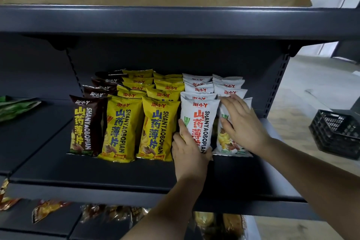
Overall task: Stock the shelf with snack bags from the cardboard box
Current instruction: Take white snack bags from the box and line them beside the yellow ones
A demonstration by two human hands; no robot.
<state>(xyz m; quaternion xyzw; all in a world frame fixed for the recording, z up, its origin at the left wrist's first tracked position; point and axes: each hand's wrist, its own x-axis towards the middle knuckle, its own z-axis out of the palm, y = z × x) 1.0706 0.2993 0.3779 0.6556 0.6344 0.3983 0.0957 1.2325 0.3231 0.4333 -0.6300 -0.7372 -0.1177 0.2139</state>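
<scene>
White snack bag (200, 122) on the dark shelf (97, 173), gripped low by the left hand (190, 152); the right hand (243, 124), fingers (233, 104) straight, presses the neighbouring bag (225, 142) just right of it.

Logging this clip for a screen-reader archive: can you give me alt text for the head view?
The left hand grips the front white snack bag while the right hand rests flat on the neighbouring white bag, both upright on a dark shelf. Left of them stand rows of yellow bags and brown bags.
</scene>
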